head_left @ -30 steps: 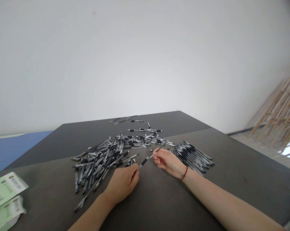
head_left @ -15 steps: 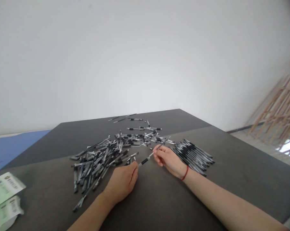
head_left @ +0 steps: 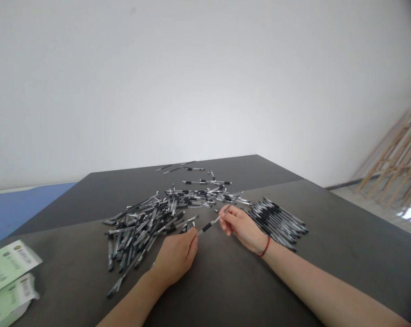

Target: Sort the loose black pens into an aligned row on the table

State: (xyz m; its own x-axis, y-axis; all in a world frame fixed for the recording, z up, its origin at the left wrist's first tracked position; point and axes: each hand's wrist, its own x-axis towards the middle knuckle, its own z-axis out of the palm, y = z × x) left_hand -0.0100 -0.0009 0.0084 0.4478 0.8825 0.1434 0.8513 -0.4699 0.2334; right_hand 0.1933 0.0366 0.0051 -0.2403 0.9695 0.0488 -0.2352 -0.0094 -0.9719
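Observation:
My left hand is closed around the rear of a clear pen barrel with a black grip. Its front end points up and right, toward my other hand. Between the fingertips of my right hand is a thin dark pen refill, slanting in line with the barrel. Barrel and refill meet just left of my right fingertips; how deep one sits in the other cannot be made out. A loose heap of pens and pen parts lies left of and beyond my left hand. Beside my right hand is a neat row of pens.
Several stray pens and thin refills lie toward the back of the dark table. Green-and-white packets rest at the left front edge. A white wall stands behind, and a wooden rack leans at the right.
The whole view has shifted slightly, so everything appears a little farther right. Both hands keep nearly the same pose, with the barrel and refill still held in line.

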